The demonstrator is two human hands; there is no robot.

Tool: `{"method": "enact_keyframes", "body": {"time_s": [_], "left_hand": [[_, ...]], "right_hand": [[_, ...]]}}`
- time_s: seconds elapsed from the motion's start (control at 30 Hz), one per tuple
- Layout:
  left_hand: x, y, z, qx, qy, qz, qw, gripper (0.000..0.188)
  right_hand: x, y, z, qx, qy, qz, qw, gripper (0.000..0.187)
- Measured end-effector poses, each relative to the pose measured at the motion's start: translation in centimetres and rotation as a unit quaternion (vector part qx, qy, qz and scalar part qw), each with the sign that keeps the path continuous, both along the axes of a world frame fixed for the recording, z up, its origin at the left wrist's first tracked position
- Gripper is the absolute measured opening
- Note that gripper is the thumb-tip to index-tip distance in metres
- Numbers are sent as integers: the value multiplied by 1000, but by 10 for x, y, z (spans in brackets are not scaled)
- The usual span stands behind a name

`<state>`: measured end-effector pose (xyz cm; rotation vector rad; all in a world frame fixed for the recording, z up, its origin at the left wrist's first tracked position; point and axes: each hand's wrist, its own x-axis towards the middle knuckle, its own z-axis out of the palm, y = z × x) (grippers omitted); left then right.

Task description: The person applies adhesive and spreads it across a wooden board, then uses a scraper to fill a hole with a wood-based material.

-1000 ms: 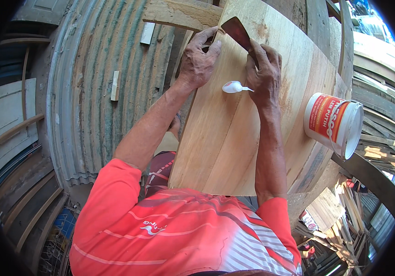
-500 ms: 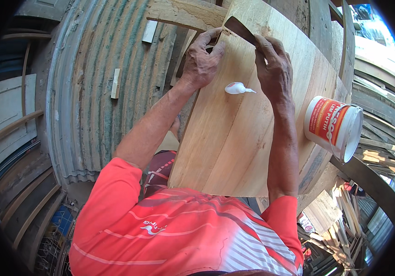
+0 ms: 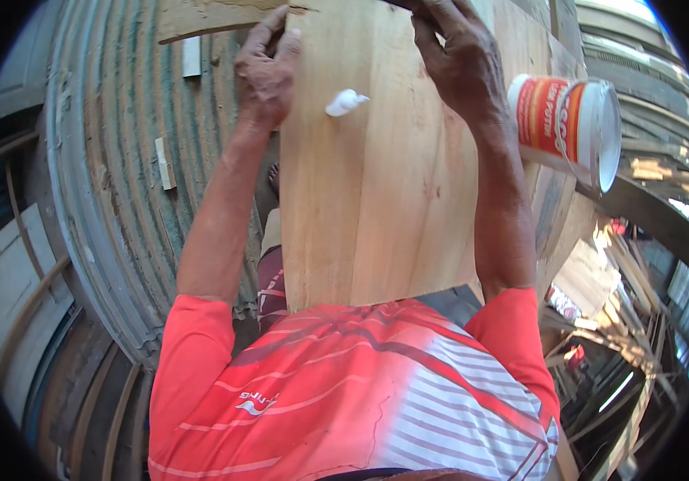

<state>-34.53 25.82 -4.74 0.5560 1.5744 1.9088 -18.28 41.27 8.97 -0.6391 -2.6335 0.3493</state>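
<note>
A wide panel of pale glued planks (image 3: 376, 216) lies before me and reaches toward my body. My left hand (image 3: 268, 76) is at its far left edge, thumb and fingers closed about the edge. My right hand (image 3: 464, 68) is closed over the far part of the panel. Its fingers grip a flat, dark-bladed scraper (image 3: 400, 3), mostly cut off by the top of the view. Between my hands a small white squeeze bottle (image 3: 344, 103) with a thin nozzle lies on its side on the wood.
A white bucket (image 3: 533, 120) with a red and orange label stands at the panel's right. Corrugated metal sheeting (image 3: 120, 168) is on the left, with small wood offcuts (image 3: 165, 163) on it. Scrap timber (image 3: 641, 289) is piled at the lower right. A plank (image 3: 208, 20) sticks out far left.
The whole view has shifted, so the panel, bottle and bucket sit higher and further left. Both hands stay by the panel's far end, now wider apart, and the scraper has mostly left the picture.
</note>
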Motion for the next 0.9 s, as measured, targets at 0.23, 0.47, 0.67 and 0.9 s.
{"method": "enact_keyframes", "body": {"time_s": [0.23,0.47,0.67,0.9], "left_hand": [[-3,0,2,-53,95,-21,994,46],[-10,-4,-10,-46,147,-28,988,47],[-15,-2,-10,-59,168,-17,984,47],[-15,1,-8,-68,176,-30,981,46]], "right_hand": [[141,-26,38,-51,23,-212,976,35],[220,-128,-16,-143,-37,-300,943,37],[211,-155,-33,-104,-6,-267,958,39],[168,-84,3,-59,-7,-221,973,31]]}}
